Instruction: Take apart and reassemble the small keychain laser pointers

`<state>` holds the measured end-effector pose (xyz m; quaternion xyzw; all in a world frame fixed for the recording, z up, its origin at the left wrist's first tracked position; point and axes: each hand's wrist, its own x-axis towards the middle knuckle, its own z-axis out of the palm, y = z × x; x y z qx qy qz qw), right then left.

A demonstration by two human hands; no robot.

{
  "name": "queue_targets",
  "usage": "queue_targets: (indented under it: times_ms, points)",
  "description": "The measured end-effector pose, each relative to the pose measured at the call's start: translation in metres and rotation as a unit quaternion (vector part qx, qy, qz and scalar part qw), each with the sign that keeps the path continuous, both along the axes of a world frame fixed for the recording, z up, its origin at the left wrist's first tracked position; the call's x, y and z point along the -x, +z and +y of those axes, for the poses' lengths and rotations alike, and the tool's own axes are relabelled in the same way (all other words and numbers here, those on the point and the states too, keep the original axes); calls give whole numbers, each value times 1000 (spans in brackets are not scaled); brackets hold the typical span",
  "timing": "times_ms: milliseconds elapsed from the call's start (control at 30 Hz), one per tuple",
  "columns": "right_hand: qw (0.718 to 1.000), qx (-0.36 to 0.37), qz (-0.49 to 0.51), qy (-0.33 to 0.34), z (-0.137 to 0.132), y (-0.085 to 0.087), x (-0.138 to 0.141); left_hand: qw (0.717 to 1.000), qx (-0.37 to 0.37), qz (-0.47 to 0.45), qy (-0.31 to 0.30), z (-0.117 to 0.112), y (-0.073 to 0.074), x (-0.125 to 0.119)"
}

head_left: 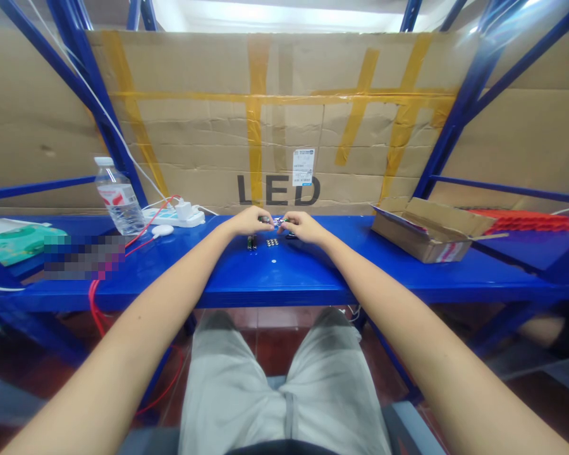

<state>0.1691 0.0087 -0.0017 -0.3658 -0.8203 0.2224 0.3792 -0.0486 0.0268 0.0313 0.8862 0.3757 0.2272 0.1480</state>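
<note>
Over the far part of the blue table (284, 275), my left hand (249, 221) and my right hand (305, 227) almost meet. Both have their fingers curled in a pinch around a tiny shiny, multicoloured piece (278, 222), too small to name. Just below my left fingers stand two small dark pieces with greenish and gold glints (251, 242). A small cluster of round silvery pieces (272, 242) lies between the hands, nearer to me. Partly hidden under my right hand is a small dark object (291, 237).
An open cardboard box (422, 237) sits at right, with red ridged sheets (526, 221) behind it. At left are a water bottle (118, 199), a white power strip (175, 217), red cables (140, 237) and a green packet (23, 240). Taped cardboard (194, 139) closes off the back.
</note>
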Motion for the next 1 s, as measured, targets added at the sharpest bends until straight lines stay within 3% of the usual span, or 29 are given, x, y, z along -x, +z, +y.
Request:
queue_targets:
  times_ms: [133, 233, 400, 533, 700, 833, 1000]
  points:
    - [997, 66, 48, -13, -1, 2, -1, 989, 39, -118, 85, 3, 4, 0]
    - [993, 90, 58, -39, 0, 2, -2, 983, 43, -142, 107, 9, 2, 5]
    - [994, 78, 37, -63, 2, 1, -5, 976, -60, -36, 206, 22, 2, 25]
    - [995, 62, 11, -72, 4, 2, -7, 953, -17, 71, 292, 30, 7, 45]
    - [996, 47, -7, -77, 7, 0, -11, 945, 127, 173, 248, 28, 9, 56]
    - [996, 41, -20, -80, 7, 0, -12, 933, 252, 128, 223, 16, 5, 48]
    - [995, 46, -29, -89, 1, 4, -10, 920, 322, 54, 216, 6, 5, 38]
